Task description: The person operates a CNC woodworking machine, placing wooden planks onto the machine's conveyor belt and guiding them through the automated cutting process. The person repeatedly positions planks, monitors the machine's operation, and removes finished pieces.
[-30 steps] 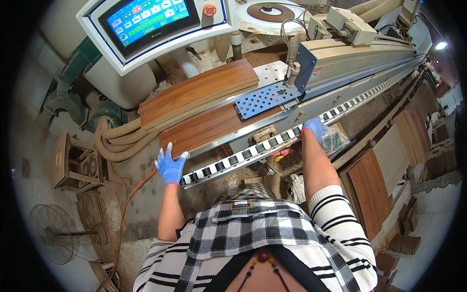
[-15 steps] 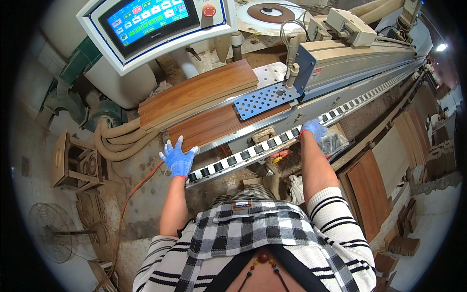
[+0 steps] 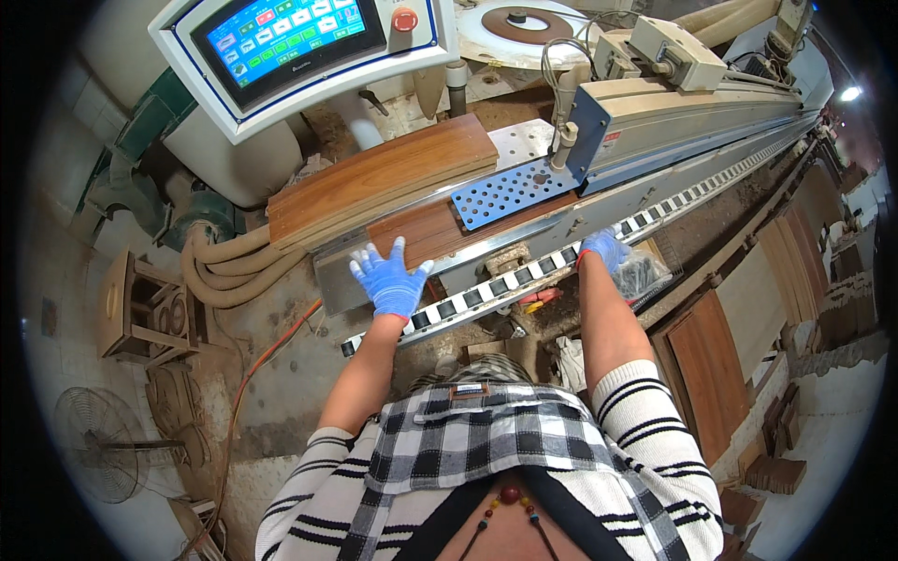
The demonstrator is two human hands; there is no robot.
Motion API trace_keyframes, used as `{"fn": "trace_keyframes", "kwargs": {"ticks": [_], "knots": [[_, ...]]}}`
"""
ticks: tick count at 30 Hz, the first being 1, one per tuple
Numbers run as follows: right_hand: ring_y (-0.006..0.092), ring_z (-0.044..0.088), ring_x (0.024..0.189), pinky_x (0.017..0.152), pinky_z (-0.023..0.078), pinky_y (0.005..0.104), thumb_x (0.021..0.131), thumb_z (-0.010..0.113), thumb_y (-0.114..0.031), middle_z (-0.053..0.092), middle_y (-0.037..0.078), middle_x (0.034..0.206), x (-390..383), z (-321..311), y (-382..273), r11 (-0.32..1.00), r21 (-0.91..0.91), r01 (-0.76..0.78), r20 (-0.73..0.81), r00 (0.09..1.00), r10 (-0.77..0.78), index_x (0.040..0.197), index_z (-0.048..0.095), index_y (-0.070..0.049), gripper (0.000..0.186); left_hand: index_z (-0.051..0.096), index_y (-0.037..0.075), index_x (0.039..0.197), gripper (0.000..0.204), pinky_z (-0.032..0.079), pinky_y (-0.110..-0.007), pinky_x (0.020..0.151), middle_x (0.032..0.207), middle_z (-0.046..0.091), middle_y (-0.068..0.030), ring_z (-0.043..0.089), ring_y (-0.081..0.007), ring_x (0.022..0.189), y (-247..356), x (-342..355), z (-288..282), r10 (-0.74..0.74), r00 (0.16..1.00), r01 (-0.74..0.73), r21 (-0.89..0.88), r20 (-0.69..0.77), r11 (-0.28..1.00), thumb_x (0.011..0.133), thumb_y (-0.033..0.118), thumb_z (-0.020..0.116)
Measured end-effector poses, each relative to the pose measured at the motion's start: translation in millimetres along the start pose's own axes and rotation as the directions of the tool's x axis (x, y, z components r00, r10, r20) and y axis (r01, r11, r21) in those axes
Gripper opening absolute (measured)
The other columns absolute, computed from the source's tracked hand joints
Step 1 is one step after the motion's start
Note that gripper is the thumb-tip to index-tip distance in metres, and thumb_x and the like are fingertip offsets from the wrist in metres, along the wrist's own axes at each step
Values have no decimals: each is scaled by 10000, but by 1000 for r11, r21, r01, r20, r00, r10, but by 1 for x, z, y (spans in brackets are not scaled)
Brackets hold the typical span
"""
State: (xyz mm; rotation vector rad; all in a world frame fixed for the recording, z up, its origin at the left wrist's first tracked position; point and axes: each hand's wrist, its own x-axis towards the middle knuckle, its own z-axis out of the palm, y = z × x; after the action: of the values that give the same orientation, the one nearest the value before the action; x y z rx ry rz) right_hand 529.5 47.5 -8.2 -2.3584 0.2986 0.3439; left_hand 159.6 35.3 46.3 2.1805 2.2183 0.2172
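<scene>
A brown wood-grain board (image 3: 421, 227) lies on the metal bed of an edge machine, its right part under a blue perforated plate (image 3: 513, 194). My left hand (image 3: 391, 282), in a blue glove with white fingertips, is open with fingers spread at the board's left end and near edge. My right hand (image 3: 606, 248), gloved alike, is closed over the roller rail (image 3: 505, 283) in front of the bed; its fingers are partly hidden. Behind the board rests a stack of wood-grain boards (image 3: 383, 187).
A control screen (image 3: 290, 42) with a red stop button (image 3: 404, 19) overhangs the back left. A clear plastic bag (image 3: 641, 274) hangs by my right hand. Panels (image 3: 706, 374) lean at the right. Hoses (image 3: 224, 271), an orange cable (image 3: 257, 360) and a fan (image 3: 98, 444) stand left.
My left hand has moved right along the bed, and the board has slid right with it, further under the blue plate. My right hand has stayed on the rail.
</scene>
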Motion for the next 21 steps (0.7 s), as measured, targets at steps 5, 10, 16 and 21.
{"fn": "trace_keyframes", "kwargs": {"ticks": [5, 10, 16, 21], "knots": [[402, 622, 1039, 883, 491, 494, 896, 482, -557, 588, 223, 1185, 7, 5, 5, 1000, 17, 5, -35, 999, -4, 1238, 456, 16, 668, 565, 185, 1316, 640, 218, -494, 1113, 1387, 484, -183, 408, -367, 1295, -2, 39, -34, 250, 968, -252, -113, -29, 961, 803, 559, 649], [410, 623, 1027, 879, 487, 496, 898, 497, -544, 593, 246, 1178, 1, -3, 2, 998, 57, -8, 0, 1000, 8, 1235, 464, 24, 661, 401, 208, 1449, 775, 183, -502, 1147, 1515, 325, -163, 264, -370, 1403, -26, 116, -89, 297, 949, -284, 127, -103, 951, 802, 549, 658], [386, 636, 999, 826, 525, 478, 883, 521, -534, 579, 208, 1175, -8, -11, -2, 1000, 12, 18, 9, 1000, -18, 1240, 454, -3, 643, 102, 262, 1544, 1226, 65, -553, 1164, 1570, 160, -204, 86, -403, 1458, -54, 189, -84, 299, 895, -341, 77, 332, 937, 599, 745, 715], [381, 625, 1025, 862, 508, 470, 904, 487, -527, 565, 211, 1204, -1, -6, 4, 999, -32, 43, -5, 999, -43, 1256, 431, -5, 632, 152, 235, 1541, 1221, 112, -538, 1159, 1536, 236, -221, 185, -406, 1429, -54, 192, -85, 352, 883, -380, 33, 310, 924, 587, 721, 741]]}}
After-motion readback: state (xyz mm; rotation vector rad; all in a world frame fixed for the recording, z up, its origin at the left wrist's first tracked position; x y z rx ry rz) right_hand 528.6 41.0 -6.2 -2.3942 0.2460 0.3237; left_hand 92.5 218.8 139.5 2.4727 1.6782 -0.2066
